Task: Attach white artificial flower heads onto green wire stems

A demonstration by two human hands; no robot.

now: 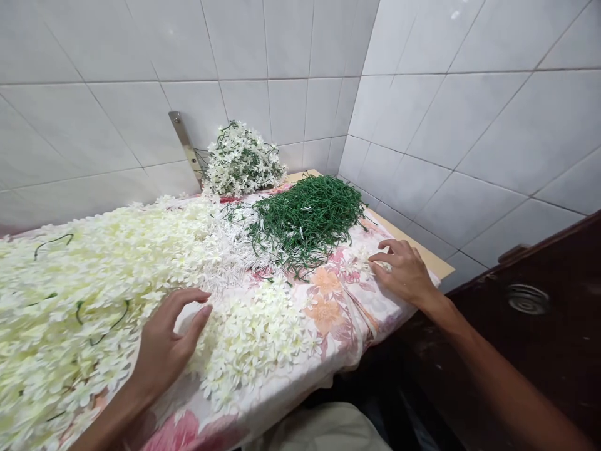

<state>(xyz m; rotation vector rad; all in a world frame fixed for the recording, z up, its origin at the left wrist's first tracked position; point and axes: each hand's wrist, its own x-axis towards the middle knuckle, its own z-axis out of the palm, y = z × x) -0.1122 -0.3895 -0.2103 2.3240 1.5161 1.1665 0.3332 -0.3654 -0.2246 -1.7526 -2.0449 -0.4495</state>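
My left hand (166,344) hovers with curved, parted fingers at the edge of a small heap of cream-white artificial flowers (253,338), beside a far larger mass of the same flowers (84,300). My right hand (404,272) rests on a floral cloth (331,319), its fingertips touching a few small white flowers (361,263). A tangled pile of green stems (307,222) lies at the back, next to white spiky strands (235,250). Beyond them, a bunch of white flowers with green wire (241,160) leans against the wall.
White tiled walls (422,113) meet in the far corner, with a metal bracket (185,144) fixed on one. A strip of bare wooden tabletop (399,235) shows along the right wall. A dark wooden door with a metal fitting (528,299) stands at right.
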